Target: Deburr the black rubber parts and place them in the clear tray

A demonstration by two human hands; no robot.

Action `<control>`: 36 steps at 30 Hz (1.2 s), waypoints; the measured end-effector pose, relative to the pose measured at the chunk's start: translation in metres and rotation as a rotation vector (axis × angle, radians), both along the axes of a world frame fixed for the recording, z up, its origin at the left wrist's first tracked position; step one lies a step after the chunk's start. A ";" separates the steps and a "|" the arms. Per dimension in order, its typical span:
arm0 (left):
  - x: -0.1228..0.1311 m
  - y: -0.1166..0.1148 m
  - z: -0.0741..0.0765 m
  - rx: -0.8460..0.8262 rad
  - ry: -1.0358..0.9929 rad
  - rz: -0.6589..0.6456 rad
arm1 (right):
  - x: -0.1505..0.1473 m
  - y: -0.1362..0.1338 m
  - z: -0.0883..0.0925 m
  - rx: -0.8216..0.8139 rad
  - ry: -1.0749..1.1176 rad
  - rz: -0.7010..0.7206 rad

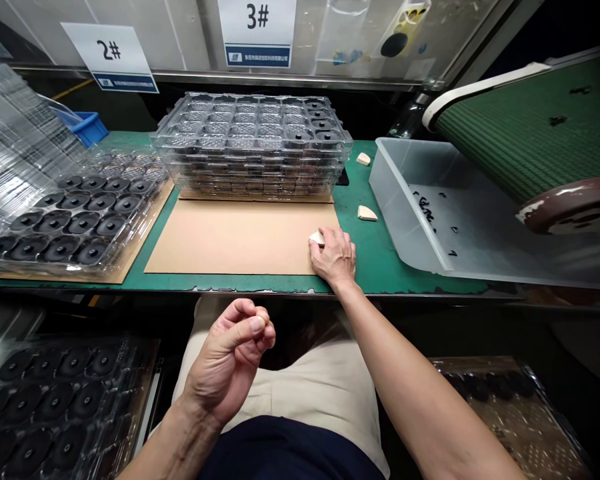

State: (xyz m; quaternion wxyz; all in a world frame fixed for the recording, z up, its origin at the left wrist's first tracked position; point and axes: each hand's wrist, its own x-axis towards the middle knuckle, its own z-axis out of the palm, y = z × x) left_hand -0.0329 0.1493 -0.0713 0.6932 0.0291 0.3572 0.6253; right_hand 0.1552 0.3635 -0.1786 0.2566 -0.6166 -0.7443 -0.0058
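My right hand (336, 257) rests at the right end of a flat cardboard sheet (230, 237), its fingers closed around a small cream-coloured wedge-shaped block (317, 238). Just off the table's front edge, above my lap, my left hand (237, 353) is raised with thumb and fingertips pinched together. Whatever may be between those fingertips is too small to make out. Two similar cream blocks, one nearer (367, 213) and one farther (363, 159), lie on the green table to the right. Behind the cardboard stands a stack of clear plastic trays (250, 150), the top one partly filled with black round parts.
On the left sits a clear tray of black parts (75, 220) beside tall stacked trays (23, 127) and a blue bin (87, 128). A translucent tub (405, 220) with small black bits stands right, under a green conveyor belt (530, 133). More filled trays (50, 400) sit below table height.
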 end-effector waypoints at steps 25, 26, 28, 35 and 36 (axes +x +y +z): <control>0.002 0.000 0.000 -0.020 -0.064 0.010 | -0.001 -0.002 0.003 0.010 0.004 0.000; 0.002 0.000 0.000 -0.021 -0.064 0.010 | -0.001 -0.002 0.003 0.010 0.003 0.000; 0.002 0.000 0.000 -0.024 -0.065 0.010 | -0.001 -0.002 0.003 0.008 0.001 0.000; 0.003 0.002 0.001 0.005 -0.078 0.003 | -0.002 -0.002 0.003 0.005 0.001 0.000; 0.003 0.002 0.001 0.008 -0.078 0.001 | -0.002 -0.002 0.003 0.006 0.000 0.000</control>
